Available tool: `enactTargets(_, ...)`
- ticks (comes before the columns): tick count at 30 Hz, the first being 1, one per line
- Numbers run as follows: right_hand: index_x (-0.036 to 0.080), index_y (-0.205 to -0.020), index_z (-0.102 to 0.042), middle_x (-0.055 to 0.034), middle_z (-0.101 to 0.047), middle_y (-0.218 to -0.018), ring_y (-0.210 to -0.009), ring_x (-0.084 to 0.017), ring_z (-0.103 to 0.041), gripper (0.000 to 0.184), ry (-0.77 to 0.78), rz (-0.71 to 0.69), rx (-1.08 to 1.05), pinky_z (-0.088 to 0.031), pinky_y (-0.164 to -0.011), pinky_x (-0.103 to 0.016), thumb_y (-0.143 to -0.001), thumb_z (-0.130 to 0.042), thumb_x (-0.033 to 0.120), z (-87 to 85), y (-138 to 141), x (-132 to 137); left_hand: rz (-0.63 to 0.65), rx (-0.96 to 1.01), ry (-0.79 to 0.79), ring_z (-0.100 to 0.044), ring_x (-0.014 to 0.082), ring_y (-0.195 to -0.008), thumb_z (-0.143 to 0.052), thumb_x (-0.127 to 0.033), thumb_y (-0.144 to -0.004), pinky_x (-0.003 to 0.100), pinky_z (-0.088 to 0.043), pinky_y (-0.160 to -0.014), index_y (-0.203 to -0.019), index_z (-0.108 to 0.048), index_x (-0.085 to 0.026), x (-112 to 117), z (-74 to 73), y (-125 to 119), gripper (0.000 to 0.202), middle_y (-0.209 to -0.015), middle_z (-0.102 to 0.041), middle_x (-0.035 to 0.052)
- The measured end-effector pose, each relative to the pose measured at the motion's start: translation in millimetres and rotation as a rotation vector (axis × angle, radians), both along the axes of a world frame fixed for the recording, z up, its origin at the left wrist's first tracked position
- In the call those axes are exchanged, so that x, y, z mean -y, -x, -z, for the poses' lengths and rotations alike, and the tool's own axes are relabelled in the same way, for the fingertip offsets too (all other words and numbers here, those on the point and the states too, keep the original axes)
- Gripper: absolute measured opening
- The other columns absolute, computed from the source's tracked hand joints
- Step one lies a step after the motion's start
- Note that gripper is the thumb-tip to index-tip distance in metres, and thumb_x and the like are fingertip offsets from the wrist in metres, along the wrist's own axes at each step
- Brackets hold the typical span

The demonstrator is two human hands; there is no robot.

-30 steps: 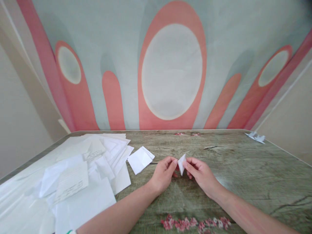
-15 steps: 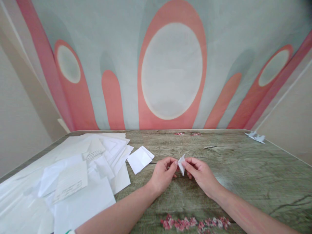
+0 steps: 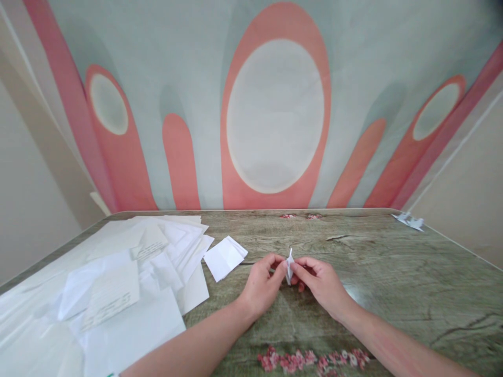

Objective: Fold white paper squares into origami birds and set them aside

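Observation:
A small folded white paper piece (image 3: pixel 290 265) stands edge-on just above the wood-grain table (image 3: pixel 393 283), pinched between both hands. My left hand (image 3: pixel 264 284) grips its left side with thumb and forefinger. My right hand (image 3: pixel 320 283) pinches its right side, fingers curled. The two hands nearly touch around the paper at the middle of the table.
A loose pile of white sheets (image 3: pixel 118 283) covers the table's left side, with a small stack of square papers (image 3: pixel 225 256) beside it. A folded paper figure (image 3: pixel 409 221) lies at the far right corner. A wall with pink ovals rises behind the table.
The paper piece has been pressed narrower, from a broad flap to a thin edge-on sliver. Both hands have closed in a little toward each other.

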State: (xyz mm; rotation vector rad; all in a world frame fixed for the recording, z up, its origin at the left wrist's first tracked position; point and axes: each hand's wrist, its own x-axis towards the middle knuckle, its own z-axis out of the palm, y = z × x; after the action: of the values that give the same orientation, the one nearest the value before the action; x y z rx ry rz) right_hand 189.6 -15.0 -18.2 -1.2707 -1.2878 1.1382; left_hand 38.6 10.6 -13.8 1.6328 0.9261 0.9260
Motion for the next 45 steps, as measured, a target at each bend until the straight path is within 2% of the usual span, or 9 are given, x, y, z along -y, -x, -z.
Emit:
enactTargets(8,0.015,-0.078,-0.059,-0.0012,-0.063,-0.061,-0.052,-0.012,-0.057,0.033,-0.023,0.02,-0.045,-0.045,-0.046,-0.023,-0.074,-0.061,0.048,1.0,0,1,0.052,0.023,0.047,-0.056,0.0134,-0.068,-0.048,-0.043,-0.083,0.022,-0.044,-0.06,-0.088,-0.059,-0.015,-2,-2.8,0,0.031,-0.075,-0.062,0.0029)
enactTargets(17,0.016,-0.073,-0.058,-0.0009,-0.062,-0.061,-0.054,-0.013,-0.058,0.032,-0.055,0.027,-0.01,-0.045,-0.048,-0.023,-0.072,-0.062,0.047,-0.1,-1,2,0.032,0.027,0.02,-0.056,0.0135,-0.065,-0.053,-0.044,-0.081,0.023,-0.043,-0.062,-0.084,-0.059,-0.015,-3,3.8,1,0.03,-0.071,-0.063,0.0026)
enactTargets(23,0.016,-0.075,-0.059,-0.0013,-0.063,-0.062,-0.051,-0.011,-0.054,0.027,-0.068,-0.007,-0.013,-0.044,-0.048,-0.022,-0.076,-0.06,0.043,-5.1,-2,5,0.027,0.049,0.036,-0.053,0.0122,-0.062,-0.054,-0.042,-0.08,0.023,-0.042,-0.06,-0.08,-0.056,-0.014,-5,2.7,1,0.028,-0.068,-0.06,0.0014)
enactTargets(28,0.015,-0.079,-0.059,-0.0022,-0.061,-0.064,-0.054,-0.012,-0.054,0.032,-0.065,-0.039,-0.041,-0.044,-0.048,-0.023,-0.078,-0.056,0.047,-7.6,1,6,0.007,0.066,0.053,-0.05,0.0116,-0.061,-0.052,-0.045,-0.08,0.022,-0.043,-0.057,-0.078,-0.055,-0.014,-6,1.9,1,0.031,-0.067,-0.056,0.0005)
enactTargets(33,0.017,-0.078,-0.057,0.0016,-0.055,-0.061,-0.054,-0.011,-0.05,0.032,-0.054,-0.051,0.04,-0.042,-0.046,-0.021,-0.074,-0.06,0.049,-3.7,3,5,-0.002,0.061,0.036,-0.05,0.011,-0.062,-0.053,-0.043,-0.08,0.021,-0.042,-0.057,-0.077,-0.055,-0.015,-6,-0.1,1,0.029,-0.068,-0.054,-0.0002)
enactTargets(45,0.018,-0.072,-0.057,0.0027,-0.052,-0.058,-0.05,-0.01,-0.046,0.024,-0.132,-0.012,0.161,-0.037,-0.048,-0.022,-0.081,-0.053,0.04,-11.0,2,7,0.045,0.065,0.053,-0.051,0.0113,-0.064,-0.052,-0.042,-0.082,0.022,-0.042,-0.059,-0.08,-0.055,-0.014,-7,-3.6,2,0.028,-0.07,-0.055,0.0002)
